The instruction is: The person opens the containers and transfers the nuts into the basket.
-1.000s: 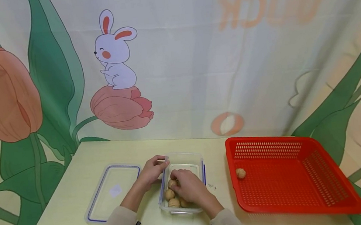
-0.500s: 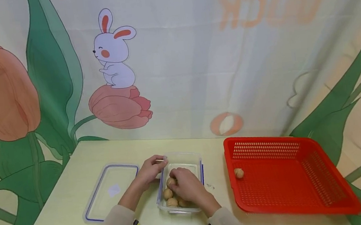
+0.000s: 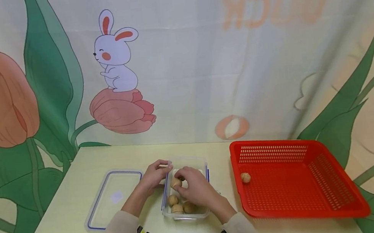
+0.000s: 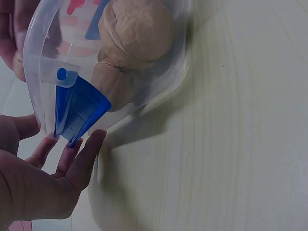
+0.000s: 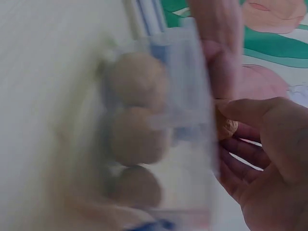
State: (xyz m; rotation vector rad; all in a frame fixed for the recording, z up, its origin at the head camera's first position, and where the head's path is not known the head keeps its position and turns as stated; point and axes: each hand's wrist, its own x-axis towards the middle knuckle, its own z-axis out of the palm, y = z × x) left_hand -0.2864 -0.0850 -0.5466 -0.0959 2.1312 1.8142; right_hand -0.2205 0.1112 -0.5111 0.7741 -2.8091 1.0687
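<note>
A clear plastic food container (image 3: pixel 186 218) with blue side clips stands on the table, several walnuts (image 3: pixel 177 209) gathered at its near end. My left hand (image 3: pixel 153 176) grips its left wall near the far corner; in the left wrist view the fingers (image 4: pixel 86 161) lie beside a blue clip (image 4: pixel 79 111). Over the container's inside, my right hand (image 3: pixel 197 189) pinches a walnut (image 3: pixel 175 183) between thumb and fingers. That same walnut (image 5: pixel 227 127) is partly hidden by the thumb in the right wrist view.
The lid (image 3: pixel 95 205) with its blue seal lies flat at left. A red plastic basket (image 3: pixel 297 192) stands at right, with one walnut (image 3: pixel 245 178) in it. A printed curtain (image 3: pixel 182 74) hangs behind the table (image 3: pixel 135 151).
My right hand has risen a little with the walnut, uncovering more of the near-right walnut in the container. The left hand keeps its grip. The head view has shifted slightly.
</note>
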